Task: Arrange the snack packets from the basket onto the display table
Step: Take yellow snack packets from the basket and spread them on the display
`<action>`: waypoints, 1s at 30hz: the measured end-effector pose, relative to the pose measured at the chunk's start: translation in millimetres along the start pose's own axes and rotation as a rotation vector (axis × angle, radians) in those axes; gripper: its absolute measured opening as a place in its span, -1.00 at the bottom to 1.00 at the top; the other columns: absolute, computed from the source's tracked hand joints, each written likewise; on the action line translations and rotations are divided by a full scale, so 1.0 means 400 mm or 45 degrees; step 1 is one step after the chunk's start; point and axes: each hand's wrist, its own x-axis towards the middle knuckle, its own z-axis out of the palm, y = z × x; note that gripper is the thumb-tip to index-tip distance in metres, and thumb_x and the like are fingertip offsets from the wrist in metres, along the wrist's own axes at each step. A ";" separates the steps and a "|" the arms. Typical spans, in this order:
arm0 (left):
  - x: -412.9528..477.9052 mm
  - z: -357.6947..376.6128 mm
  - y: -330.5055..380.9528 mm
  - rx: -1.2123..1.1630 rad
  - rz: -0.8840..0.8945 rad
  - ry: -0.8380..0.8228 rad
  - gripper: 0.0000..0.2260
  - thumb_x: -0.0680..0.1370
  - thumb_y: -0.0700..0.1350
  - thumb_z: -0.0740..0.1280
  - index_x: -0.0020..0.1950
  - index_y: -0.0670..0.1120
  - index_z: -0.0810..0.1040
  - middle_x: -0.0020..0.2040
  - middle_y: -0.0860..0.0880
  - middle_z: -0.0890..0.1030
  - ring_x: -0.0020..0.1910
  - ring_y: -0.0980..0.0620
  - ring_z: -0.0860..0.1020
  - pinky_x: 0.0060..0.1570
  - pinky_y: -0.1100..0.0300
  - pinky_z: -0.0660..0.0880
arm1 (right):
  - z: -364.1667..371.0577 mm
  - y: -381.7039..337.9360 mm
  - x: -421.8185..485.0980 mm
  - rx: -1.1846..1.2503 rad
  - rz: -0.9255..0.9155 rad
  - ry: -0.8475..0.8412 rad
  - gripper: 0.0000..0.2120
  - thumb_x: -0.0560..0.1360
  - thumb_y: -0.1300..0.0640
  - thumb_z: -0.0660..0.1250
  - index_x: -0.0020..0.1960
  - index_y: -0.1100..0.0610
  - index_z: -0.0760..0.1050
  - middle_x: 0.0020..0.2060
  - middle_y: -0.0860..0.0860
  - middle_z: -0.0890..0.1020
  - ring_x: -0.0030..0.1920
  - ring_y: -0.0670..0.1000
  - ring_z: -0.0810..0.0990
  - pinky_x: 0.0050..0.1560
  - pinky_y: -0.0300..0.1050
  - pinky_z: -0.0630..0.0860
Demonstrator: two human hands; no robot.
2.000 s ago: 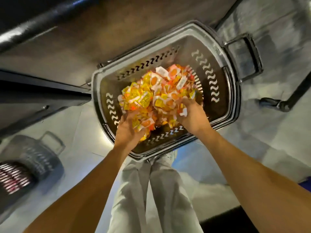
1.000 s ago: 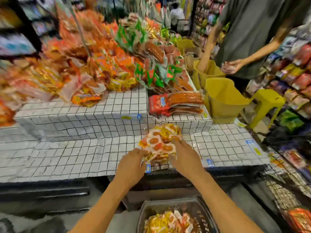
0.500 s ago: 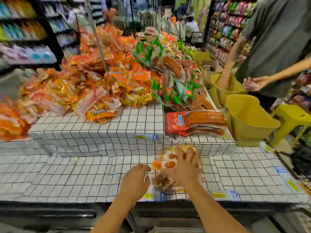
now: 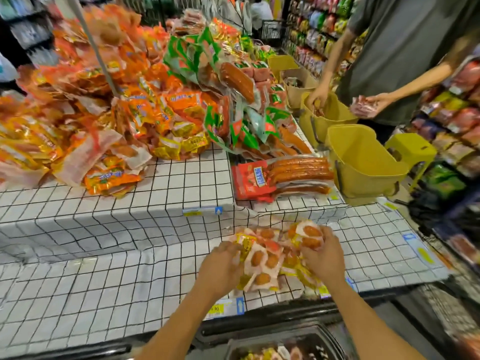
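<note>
L hand (image 4: 220,266): grips snack packets (image 4: 265,255), left edge | R hand (image 4: 323,258): grips packets, upper right | pile rests on counter (image 4: 104,281) lower tier

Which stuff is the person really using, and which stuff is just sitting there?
In the job: snack packets, basket, display table, left hand, right hand.

Just lying about: orange packet heap, sausage packs, yellow bins, yellow stool, another person.
</note>
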 end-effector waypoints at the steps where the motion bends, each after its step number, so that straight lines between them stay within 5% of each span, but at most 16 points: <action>1: 0.014 0.017 0.006 0.016 0.026 -0.029 -0.45 0.54 0.18 0.27 0.51 0.08 0.29 0.49 0.00 0.30 0.41 -0.06 0.36 0.32 0.03 0.40 | -0.014 0.011 -0.001 0.021 0.025 0.005 -0.53 0.29 -0.01 0.56 0.11 -0.05 0.44 -0.02 0.07 0.58 -0.05 0.12 0.58 -0.15 -0.08 0.45; 5: 0.063 0.086 0.043 0.129 0.012 -0.184 -0.03 0.28 0.57 0.15 0.55 0.29 -0.19 0.60 0.02 -0.24 0.57 -0.16 -0.13 0.42 -0.28 0.22 | -0.042 0.056 -0.020 0.020 0.025 0.029 -0.54 0.30 0.05 0.60 0.06 -0.08 0.42 -0.06 0.03 0.59 -0.08 0.07 0.59 -0.19 -0.10 0.47; 9: 0.095 0.139 0.080 0.165 -0.102 -0.289 0.09 0.16 0.61 0.26 0.38 0.44 -0.46 0.54 -0.05 -0.43 0.51 -0.29 -0.37 0.36 -0.49 0.05 | -0.037 0.069 -0.045 -0.044 0.008 0.032 -0.49 0.35 0.00 0.58 0.21 0.04 0.46 -0.03 0.00 0.49 -0.04 0.02 0.49 -0.13 -0.07 0.42; 13: 0.114 0.173 0.110 0.304 -0.211 -0.267 0.03 0.27 0.53 0.29 0.54 0.29 -0.23 0.56 -0.10 -0.39 0.52 -0.34 -0.30 0.37 -0.45 0.09 | -0.030 0.083 -0.054 -0.048 -0.023 0.039 -0.51 0.37 0.03 0.56 0.21 0.03 0.44 -0.06 -0.08 0.44 0.01 0.05 0.52 -0.10 0.01 0.52; 17: 0.116 0.180 0.125 0.263 -0.232 -0.083 -0.21 0.38 0.33 0.37 0.50 0.20 0.11 0.57 -0.06 -0.08 0.49 -0.32 0.01 0.26 -0.35 0.29 | -0.022 0.091 -0.056 -0.021 -0.043 0.047 -0.53 0.37 0.01 0.56 0.19 -0.02 0.44 -0.03 -0.06 0.47 0.02 0.03 0.54 -0.10 0.03 0.55; 22: 0.112 0.169 0.112 0.142 -0.171 0.046 -0.48 0.42 0.11 0.38 0.36 0.12 0.36 0.43 -0.05 0.24 0.33 -0.22 0.20 0.09 -0.19 0.49 | -0.031 0.099 -0.065 0.034 -0.069 0.046 -0.49 0.39 0.00 0.54 0.26 -0.08 0.43 0.07 -0.06 0.54 0.02 -0.09 0.57 -0.15 -0.28 0.47; 26: 0.107 0.138 0.110 -0.038 -0.124 0.177 -0.60 0.46 -0.11 0.40 0.29 0.04 0.51 0.36 -0.06 0.37 0.27 -0.20 0.32 0.19 -0.01 0.38 | -0.052 0.084 -0.063 0.068 -0.106 0.011 -0.55 0.39 0.04 0.54 0.19 -0.09 0.44 0.03 -0.08 0.59 -0.02 -0.09 0.59 -0.16 -0.26 0.52; 30: 0.101 0.094 0.137 -0.235 -0.032 0.369 -0.72 0.52 -0.27 0.31 0.21 -0.04 0.54 0.16 -0.03 0.48 0.14 -0.05 0.42 0.08 0.14 0.38 | -0.073 0.063 -0.065 0.061 -0.156 -0.020 -0.58 0.38 0.04 0.55 0.10 -0.19 0.41 -0.05 -0.15 0.60 -0.08 -0.19 0.56 -0.21 -0.39 0.43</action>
